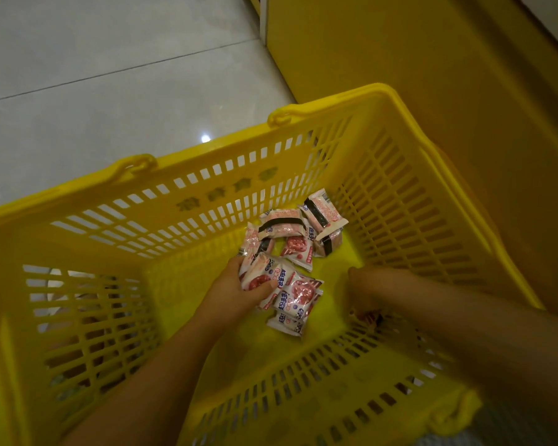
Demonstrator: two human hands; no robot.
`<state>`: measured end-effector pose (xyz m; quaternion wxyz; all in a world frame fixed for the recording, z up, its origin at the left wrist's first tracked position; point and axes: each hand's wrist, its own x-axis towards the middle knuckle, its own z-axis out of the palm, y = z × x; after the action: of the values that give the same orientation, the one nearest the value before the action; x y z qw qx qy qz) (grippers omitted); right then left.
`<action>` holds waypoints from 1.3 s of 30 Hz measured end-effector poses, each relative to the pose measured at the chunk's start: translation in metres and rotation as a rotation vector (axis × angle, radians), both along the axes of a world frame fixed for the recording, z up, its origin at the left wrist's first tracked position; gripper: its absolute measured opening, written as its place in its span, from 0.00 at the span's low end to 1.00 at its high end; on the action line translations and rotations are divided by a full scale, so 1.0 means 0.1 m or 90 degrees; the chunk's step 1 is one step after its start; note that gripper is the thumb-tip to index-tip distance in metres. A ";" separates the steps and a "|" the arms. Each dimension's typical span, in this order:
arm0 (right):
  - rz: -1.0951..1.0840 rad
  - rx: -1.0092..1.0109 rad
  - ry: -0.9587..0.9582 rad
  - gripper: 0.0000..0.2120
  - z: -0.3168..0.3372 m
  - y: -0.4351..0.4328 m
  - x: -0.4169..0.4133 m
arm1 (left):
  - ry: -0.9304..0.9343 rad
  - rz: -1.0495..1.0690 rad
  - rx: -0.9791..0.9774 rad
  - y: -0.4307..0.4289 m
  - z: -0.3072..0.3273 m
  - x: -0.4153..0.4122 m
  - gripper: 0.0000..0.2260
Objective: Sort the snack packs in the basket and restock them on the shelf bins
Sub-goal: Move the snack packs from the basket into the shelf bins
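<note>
Snack pack within left fingers

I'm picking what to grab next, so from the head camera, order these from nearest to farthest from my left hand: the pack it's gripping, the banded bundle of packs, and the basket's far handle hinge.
1. Gripped snack pack, in the left hand.
2. Banded bundle, just beyond, toward the far wall.
3. Handle hinge, up on the basket's far rim.

one basket, two hands, several snack packs
</note>
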<state>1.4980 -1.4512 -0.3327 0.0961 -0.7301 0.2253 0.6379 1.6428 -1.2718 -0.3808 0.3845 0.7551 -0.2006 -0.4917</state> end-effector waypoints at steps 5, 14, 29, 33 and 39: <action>-0.051 0.019 -0.033 0.32 0.13 0.03 0.04 | -0.014 0.020 -0.008 0.03 0.00 0.04 0.21; 0.056 0.117 -0.354 0.19 0.29 -0.04 0.41 | -0.101 0.104 -0.033 0.09 -0.03 0.08 0.23; 0.234 0.120 -0.354 0.38 -0.26 0.32 0.24 | -0.123 0.138 -0.040 0.11 -0.06 0.10 0.24; 0.221 0.100 -0.347 0.34 -0.26 0.35 0.20 | -0.112 0.149 -0.046 0.11 -0.08 0.12 0.25; 0.140 0.112 -0.383 0.31 -0.24 0.37 0.14 | -0.107 0.173 -0.048 0.09 -0.08 0.14 0.24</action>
<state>1.5119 -1.4142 -0.3566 0.1515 -0.8945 0.0505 0.4176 1.6565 -1.2629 -0.3889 0.4575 0.7986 -0.1467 -0.3626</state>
